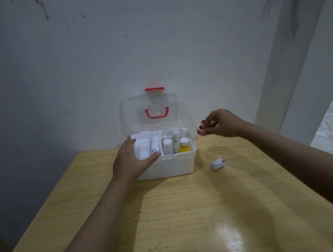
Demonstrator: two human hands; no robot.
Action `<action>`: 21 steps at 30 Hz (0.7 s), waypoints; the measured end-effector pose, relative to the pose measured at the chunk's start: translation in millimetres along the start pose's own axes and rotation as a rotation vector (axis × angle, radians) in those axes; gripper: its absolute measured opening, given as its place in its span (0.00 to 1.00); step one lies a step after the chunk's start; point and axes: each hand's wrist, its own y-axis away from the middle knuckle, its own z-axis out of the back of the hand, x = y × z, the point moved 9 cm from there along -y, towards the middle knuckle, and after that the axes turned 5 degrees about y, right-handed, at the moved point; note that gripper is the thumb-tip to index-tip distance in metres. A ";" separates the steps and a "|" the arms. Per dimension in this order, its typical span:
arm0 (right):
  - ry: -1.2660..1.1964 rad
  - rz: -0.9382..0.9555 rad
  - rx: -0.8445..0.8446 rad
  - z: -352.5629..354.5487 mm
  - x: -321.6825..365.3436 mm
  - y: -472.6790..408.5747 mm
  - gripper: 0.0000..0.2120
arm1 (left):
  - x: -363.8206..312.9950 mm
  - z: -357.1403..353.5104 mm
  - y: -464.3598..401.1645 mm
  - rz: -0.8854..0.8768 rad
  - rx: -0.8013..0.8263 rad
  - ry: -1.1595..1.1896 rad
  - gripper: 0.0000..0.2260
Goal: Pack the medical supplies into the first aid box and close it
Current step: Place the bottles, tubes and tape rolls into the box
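A white first aid box (176, 165) stands at the far edge of the wooden table, its clear lid (151, 112) with a red handle raised against the wall. Inside are a white tube (154, 144), two white-capped bottles, one of them yellow (184, 146), and another tube. My left hand (131, 159) rests open on the box's front left rim, thumb over the tray. My right hand (220, 124) hovers right of the box, fingers pinched on a small red and white item (200, 130). A white bandage roll (218, 163) lies on the table to the right of the box.
The wooden table (186, 212) stands against a white wall. A white pillar (294, 59) rises at the right, with floor visible beyond it. The table's left edge drops off towards a dark floor.
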 end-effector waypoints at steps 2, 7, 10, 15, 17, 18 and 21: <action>-0.002 0.039 0.010 6.6 27.6 -4.8 0.10 | -0.7 -0.1 -0.4 -0.002 0.023 0.012 0.46; 0.012 0.143 0.044 -12.3 99.8 -23.4 0.11 | 6.4 -2.1 -4.8 0.051 0.123 0.210 0.43; 0.028 0.174 0.076 -44.9 135.7 -37.4 0.12 | 13.3 2.7 -5.1 0.068 0.152 0.264 0.39; 0.091 0.150 0.144 -99.6 163.1 -62.0 0.12 | 16.8 6.6 3.7 0.044 0.136 0.305 0.32; 0.112 0.126 0.152 -112.2 164.6 -69.4 0.12 | 19.1 5.1 5.2 0.029 0.135 0.337 0.33; 0.115 0.110 0.162 -118.0 163.8 -72.0 0.13 | 21.7 4.3 5.3 0.038 0.137 0.345 0.34; 0.123 0.068 0.176 -132.3 160.6 -77.1 0.13 | 26.5 2.3 5.1 0.061 0.145 0.383 0.37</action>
